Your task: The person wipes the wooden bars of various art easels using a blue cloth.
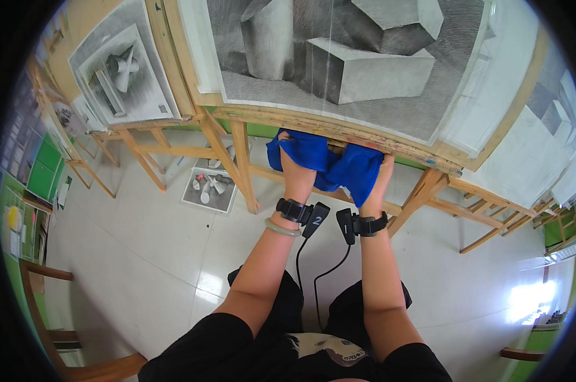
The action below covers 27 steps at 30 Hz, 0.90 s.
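Note:
A blue cloth [347, 167] is bunched between my two hands, just under the ledge of a wooden easel [326, 129]. My left hand [298, 176] grips its left part, with most of the fingers hidden by the folds. At the cloth's right end, my right hand [383, 176] holds on, its fingers largely covered too. Above the ledge stands a drawing board with a large pencil drawing of geometric solids [383, 76]. Each wrist wears a black strap with a cabled device, and a pale bangle [282, 228] circles my left forearm.
Another easel with a smaller drawing [125, 76] stands at left, and a further board [503, 157] at right. Their wooden legs splay over the tiled floor. Printed sheets [210, 188] lie beneath the easels. A wooden chair [44, 305] is at lower left.

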Available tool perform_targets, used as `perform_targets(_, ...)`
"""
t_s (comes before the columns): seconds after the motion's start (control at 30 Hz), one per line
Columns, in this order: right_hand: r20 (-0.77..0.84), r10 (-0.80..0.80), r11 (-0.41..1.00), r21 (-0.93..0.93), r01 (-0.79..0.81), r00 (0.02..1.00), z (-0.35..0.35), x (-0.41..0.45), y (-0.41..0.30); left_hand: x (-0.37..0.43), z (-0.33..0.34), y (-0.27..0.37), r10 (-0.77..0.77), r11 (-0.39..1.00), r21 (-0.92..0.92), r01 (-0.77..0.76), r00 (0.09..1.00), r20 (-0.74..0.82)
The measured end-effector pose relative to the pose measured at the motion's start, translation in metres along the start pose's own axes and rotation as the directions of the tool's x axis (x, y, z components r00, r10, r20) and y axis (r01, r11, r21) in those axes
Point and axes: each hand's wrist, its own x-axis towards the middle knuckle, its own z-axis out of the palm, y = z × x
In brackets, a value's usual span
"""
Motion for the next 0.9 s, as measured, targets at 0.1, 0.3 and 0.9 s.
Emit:
perform_targets(0.1, -0.077, -0.114, 0.994, -0.01, 0.113, 0.99, 0.002, 0.001, 0.005, 0.001, 0.0, -0.005, 0.051, 0.997, 0.063, -0.049, 0.998, -0.035)
perform_targets(0.3, 0.007, 0.056, 0.998, 0.031, -0.056, 0.998, -0.012, -0.004, -0.021, 0.004, -0.022, -0.011, -0.228, 0.962, -0.157, 0.223, 0.973, -0.017)
perform_targets(0.9, -0.209, -0.284, 0.94, -0.252, 0.229, 0.936, 0.026, -0.034, 0.005, -0.014, -0.003, -0.003, -0.21, 0.945, -0.302, 0.122, 0.937, -0.278)
